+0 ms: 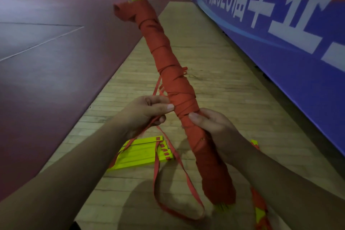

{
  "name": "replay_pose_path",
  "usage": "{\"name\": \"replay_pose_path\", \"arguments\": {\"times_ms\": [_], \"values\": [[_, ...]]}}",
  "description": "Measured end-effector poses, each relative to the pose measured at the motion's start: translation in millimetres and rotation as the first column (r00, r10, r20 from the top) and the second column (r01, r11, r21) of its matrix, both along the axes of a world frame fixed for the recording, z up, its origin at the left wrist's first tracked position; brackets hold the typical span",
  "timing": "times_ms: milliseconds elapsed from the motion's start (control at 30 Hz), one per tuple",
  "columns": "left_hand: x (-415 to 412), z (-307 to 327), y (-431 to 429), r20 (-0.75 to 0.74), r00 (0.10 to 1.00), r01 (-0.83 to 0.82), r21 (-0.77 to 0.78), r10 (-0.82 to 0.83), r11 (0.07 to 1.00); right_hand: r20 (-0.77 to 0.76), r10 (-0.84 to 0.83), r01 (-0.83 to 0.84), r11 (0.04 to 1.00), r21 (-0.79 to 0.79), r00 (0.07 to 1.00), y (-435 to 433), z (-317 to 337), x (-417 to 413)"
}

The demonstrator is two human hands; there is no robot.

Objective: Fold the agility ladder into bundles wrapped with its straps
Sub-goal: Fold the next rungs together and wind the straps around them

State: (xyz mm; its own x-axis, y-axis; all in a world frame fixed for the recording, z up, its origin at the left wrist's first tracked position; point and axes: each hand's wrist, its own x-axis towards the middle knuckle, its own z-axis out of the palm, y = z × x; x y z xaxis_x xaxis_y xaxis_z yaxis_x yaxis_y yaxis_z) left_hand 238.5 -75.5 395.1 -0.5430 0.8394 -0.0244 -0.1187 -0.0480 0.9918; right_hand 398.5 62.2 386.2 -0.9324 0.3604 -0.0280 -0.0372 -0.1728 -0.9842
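Left hand (147, 112) pinched on loose strap (156, 172); right hand (214, 127) curled around strap-wrapped bundle (173, 73)

A: Room around the bundle (173, 80)?
B: Left side open, air over the wooden floor (196, 43). Right side hemmed by the blue banner wall (280, 52).
A: Below?
B: Cluttered. Stack of yellow rungs (141, 152) lies on the floor under the left hand (147, 112); 1 strap (156, 173) loops down between both forearms. Another ladder section (260, 211) sits near the right forearm, bottom right.
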Motion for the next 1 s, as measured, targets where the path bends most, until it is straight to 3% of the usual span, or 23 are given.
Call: {"name": "replay_pose_path", "arguments": {"times_ms": [133,300,433,500,567,667,733,800,900,1000], "values": [[19.7,-3.3,10.2,-0.085,0.990,-0.113,-0.051,0.109,0.992,0.004,-0.276,0.264,0.925,0.274,0.961,1.2,-15.1,-7.8],[34.3,-9.6,25.3,-0.257,0.946,-0.220,-0.054,0.199,0.974,-0.038,-0.422,0.388,0.791,0.473,0.906,-10.0,-25.1,-10.3],[37.9,-21.9,35.9,-0.127,0.951,-0.284,-0.005,0.281,0.959,-0.097,-0.404,0.386,0.736,0.556,0.910,-17.6,-37.0,-10.9],[34.5,-26.7,39.7,0.023,0.975,-0.221,0.040,0.220,0.975,-0.087,-0.408,0.398,0.785,0.476,0.909,-10.7,-32.7,-8.6],[27.5,-30.3,42.5,0.100,0.990,-0.109,0.090,0.100,0.990,-0.007,-0.411,0.397,0.877,0.271,0.912,0.2,-23.8,-4.1],[27.7,-36.7,53.9,0.142,0.987,0.057,0.160,-0.080,0.985,0.040,-0.255,0.258,0.962,-0.093,0.966,16.6,-20.4,4.4],[36.3,-42.2,68.5,0.182,0.980,0.047,0.178,-0.080,0.983,-0.006,-0.147,0.141,0.959,-0.246,0.989,27.5,-26.8,11.1],[45.1,-47.3,84.4,0.166,0.985,0.013,0.159,-0.040,0.987,-0.010,-0.152,0.144,0.954,-0.261,0.988,40.3,-32.6,17.7],[60.8,-56.8,117.8,0.168,0.986,-0.008,0.080,-0.006,0.997,0.036,-0.305,0.303,0.911,-0.280,0.952,71.2,-45.5,29.3],[74.3,-70.4,153.9,0.054,0.998,-0.025,-0.045,0.028,0.999,0.070,-0.385,0.390,0.888,-0.244,0.920,99.8,-60.2,39.8]]}}
